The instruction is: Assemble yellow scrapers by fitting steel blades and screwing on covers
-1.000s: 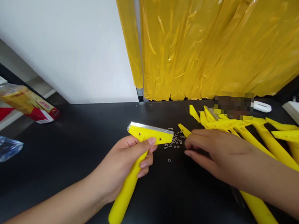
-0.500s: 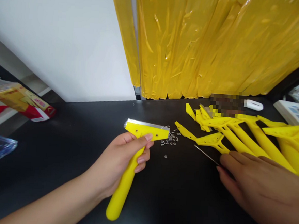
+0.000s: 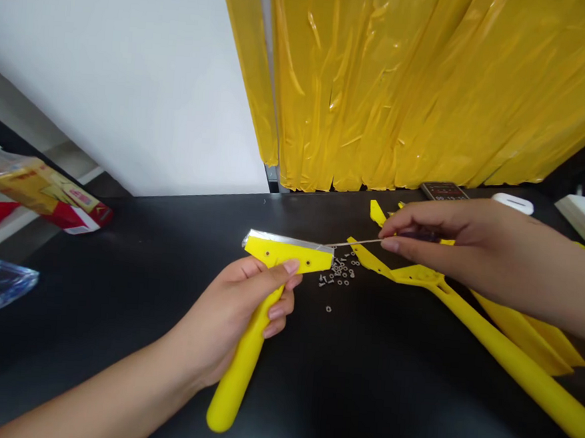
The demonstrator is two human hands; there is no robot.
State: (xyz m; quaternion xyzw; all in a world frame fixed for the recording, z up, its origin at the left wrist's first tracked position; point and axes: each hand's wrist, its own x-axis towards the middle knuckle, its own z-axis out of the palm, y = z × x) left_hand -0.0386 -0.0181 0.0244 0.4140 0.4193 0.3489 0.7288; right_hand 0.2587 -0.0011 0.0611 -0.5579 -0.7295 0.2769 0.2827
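My left hand (image 3: 252, 293) is closed around the neck of a yellow scraper (image 3: 235, 382), its thumb pressed on the head. A silvery metal blade strip (image 3: 291, 240) runs along the scraper's top edge, and two small holes show in the yellow head. My right hand (image 3: 446, 233) grips a screwdriver (image 3: 355, 242) whose handle is mostly hidden in the fingers. Its thin shaft points left, with the tip at the right end of the blade strip; whether they touch I cannot tell. Small screws and nuts (image 3: 339, 272) lie scattered just right of the scraper head.
More yellow scraper handles (image 3: 504, 347) and a loose yellow plate (image 3: 367, 256) lie on the black table (image 3: 360, 397) at right. Behind them are a phone (image 3: 443, 191) and a white case (image 3: 513, 203). A bottle (image 3: 48, 192) and clear plastic packaging (image 3: 0, 284) are at left.
My right hand has risen and turned from low over the yellow handles, bringing the screwdriver shaft to the scraper head. My left hand and the scraper have stayed nearly still.
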